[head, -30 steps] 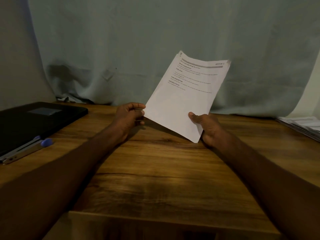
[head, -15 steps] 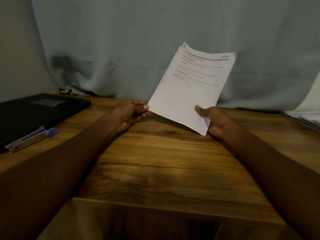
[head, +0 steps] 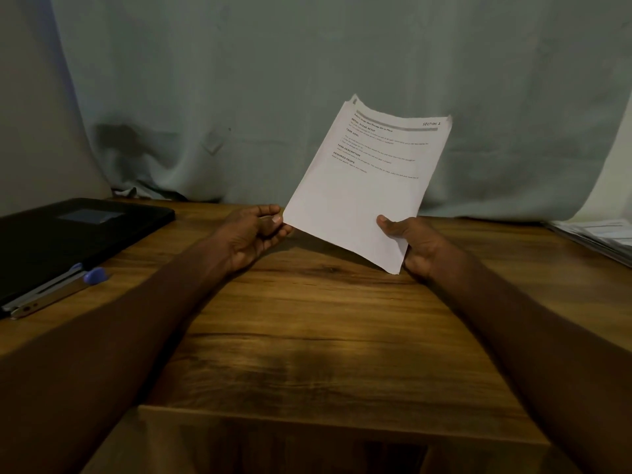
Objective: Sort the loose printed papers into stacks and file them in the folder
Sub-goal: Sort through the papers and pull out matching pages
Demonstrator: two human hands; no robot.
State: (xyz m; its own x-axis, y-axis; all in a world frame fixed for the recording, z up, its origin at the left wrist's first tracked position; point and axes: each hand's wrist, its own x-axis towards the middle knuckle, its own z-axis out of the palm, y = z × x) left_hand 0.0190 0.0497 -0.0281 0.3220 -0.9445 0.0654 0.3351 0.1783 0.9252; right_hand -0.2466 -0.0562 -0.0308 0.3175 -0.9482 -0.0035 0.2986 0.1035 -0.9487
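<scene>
A printed paper [head: 362,200] with a grey header bar and "SECTION 1" stands tilted above the wooden table [head: 307,336]. My right hand [head: 413,244] grips its lower right edge, thumb on the front. My left hand [head: 253,234] has its fingers curled at the sheet's left corner and pinches it. A black folder [head: 68,234] lies shut at the table's left side. More loose papers [head: 598,237] are stacked at the far right edge, partly cut off by the frame.
A blue-capped pen [head: 92,277] and a metal bar [head: 44,299] lie along the folder's near edge. A pale curtain [head: 307,80] hangs behind the table. The table's front edge [head: 307,415] is close below my forearms.
The sheet stays held up by both hands in almost the same place; it rose slightly and came back down. My left fingers shifted a little at the corner.
</scene>
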